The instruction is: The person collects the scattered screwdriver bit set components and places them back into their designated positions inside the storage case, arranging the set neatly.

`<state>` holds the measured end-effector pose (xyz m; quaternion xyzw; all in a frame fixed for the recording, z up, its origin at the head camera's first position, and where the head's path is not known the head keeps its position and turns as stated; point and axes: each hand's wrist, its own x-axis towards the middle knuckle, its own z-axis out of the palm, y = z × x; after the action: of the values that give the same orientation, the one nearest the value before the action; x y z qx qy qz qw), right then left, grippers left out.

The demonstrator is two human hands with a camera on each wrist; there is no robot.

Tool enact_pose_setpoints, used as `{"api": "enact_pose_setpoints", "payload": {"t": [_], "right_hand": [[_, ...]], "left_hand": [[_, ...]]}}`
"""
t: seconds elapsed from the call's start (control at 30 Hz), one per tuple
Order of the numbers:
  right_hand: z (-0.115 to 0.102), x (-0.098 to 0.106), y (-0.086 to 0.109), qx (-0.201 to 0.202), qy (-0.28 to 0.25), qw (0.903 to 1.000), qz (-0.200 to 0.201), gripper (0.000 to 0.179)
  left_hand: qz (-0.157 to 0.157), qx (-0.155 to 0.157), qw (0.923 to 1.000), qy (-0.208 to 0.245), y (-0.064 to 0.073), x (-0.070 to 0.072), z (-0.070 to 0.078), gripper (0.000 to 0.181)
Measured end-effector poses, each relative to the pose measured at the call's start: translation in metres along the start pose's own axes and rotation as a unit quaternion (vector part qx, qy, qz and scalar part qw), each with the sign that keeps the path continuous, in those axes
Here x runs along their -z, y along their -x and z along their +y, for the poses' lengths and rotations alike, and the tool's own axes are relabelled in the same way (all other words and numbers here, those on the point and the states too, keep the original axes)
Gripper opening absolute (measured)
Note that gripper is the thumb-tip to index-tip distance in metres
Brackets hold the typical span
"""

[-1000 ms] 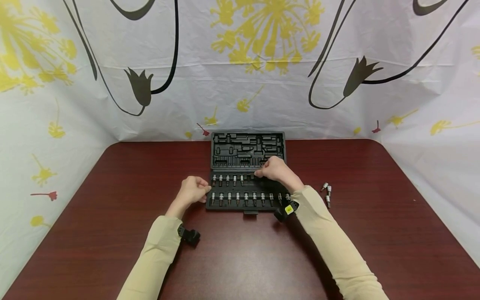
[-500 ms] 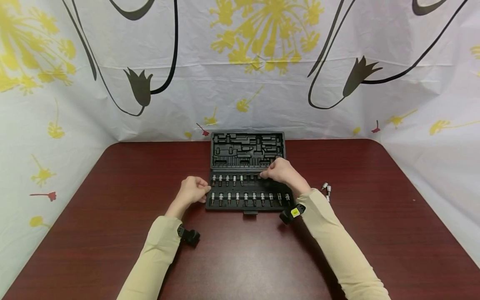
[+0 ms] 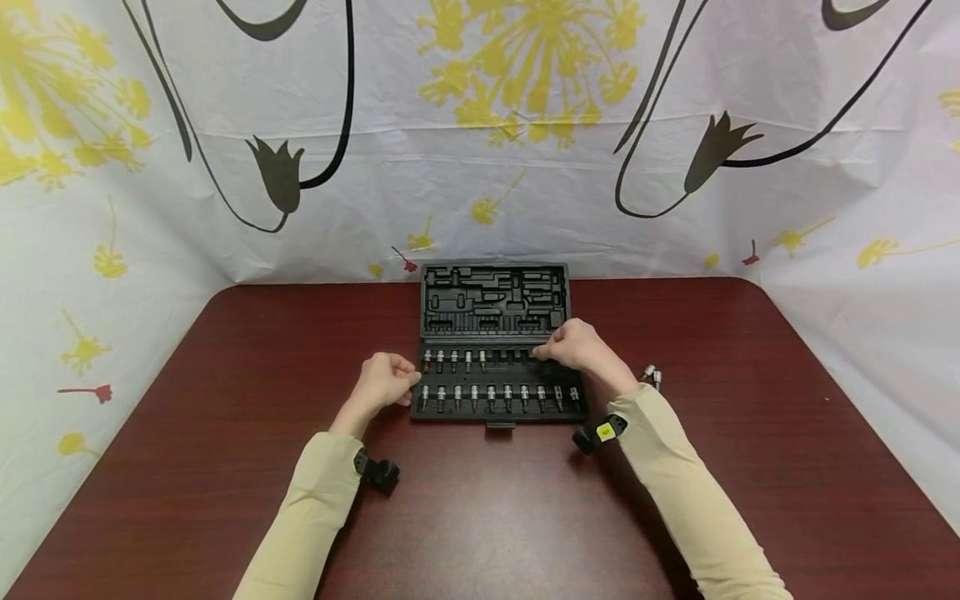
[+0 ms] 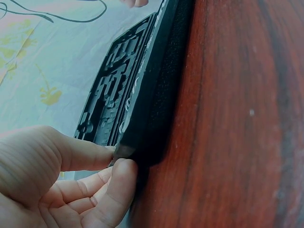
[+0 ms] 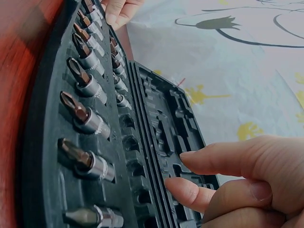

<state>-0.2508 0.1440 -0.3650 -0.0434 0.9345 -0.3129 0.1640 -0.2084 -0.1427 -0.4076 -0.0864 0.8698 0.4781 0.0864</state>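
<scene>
An open black bit-socket case [image 3: 517, 377] lies on the table, its lid [image 3: 495, 300] folded back. My left hand [image 4: 71, 175] pinches the near-left corner of the case between thumb and fingertips. Over the upper row my right hand [image 3: 577, 346] hovers with bent fingers. In the right wrist view, its thumb and forefinger stand apart with nothing between them. Below them are several vacant slots [image 5: 137, 168]. Silver bit sockets [image 5: 97, 126] fill the lower row, and several more sit in the left part of the upper row.
Loose bit sockets [image 3: 649, 371] lie on the dark red table [image 3: 480, 517] right of the case, partly covered by the right forearm. A white patterned cloth [image 3: 375, 217] hangs behind the table's far edge.
My right hand has slid rightward along the upper row, uncovering more vacant slots and the right end of the lower row. The right sleeve now covers more of the loose bit sockets. My left hand stays put.
</scene>
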Motion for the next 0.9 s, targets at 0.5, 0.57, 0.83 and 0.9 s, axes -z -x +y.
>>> {"api": "enact_pose_setpoints", "payload": {"t": [0.5,0.57,0.83,0.9], "right_hand": [[0.013,0.009,0.012,-0.002,0.016,0.9999,0.007,0.032],[0.015,0.011,0.014,0.005,0.022,0.9997,0.009,0.033],[0.028,0.015,0.02,0.017,0.033,0.9991,0.02,0.031],[0.031,0.016,0.022,0.015,0.033,0.9991,0.022,0.029]], "left_hand": [[-0.002,-0.002,1.0,-0.004,-0.001,0.0,0.0,0.012],[-0.002,-0.003,1.0,-0.005,-0.002,0.0,0.0,0.013],[-0.006,-0.008,0.9999,0.0,-0.001,0.001,0.0,0.013],[-0.008,-0.008,0.9999,0.001,-0.001,0.001,0.0,0.014]]}}
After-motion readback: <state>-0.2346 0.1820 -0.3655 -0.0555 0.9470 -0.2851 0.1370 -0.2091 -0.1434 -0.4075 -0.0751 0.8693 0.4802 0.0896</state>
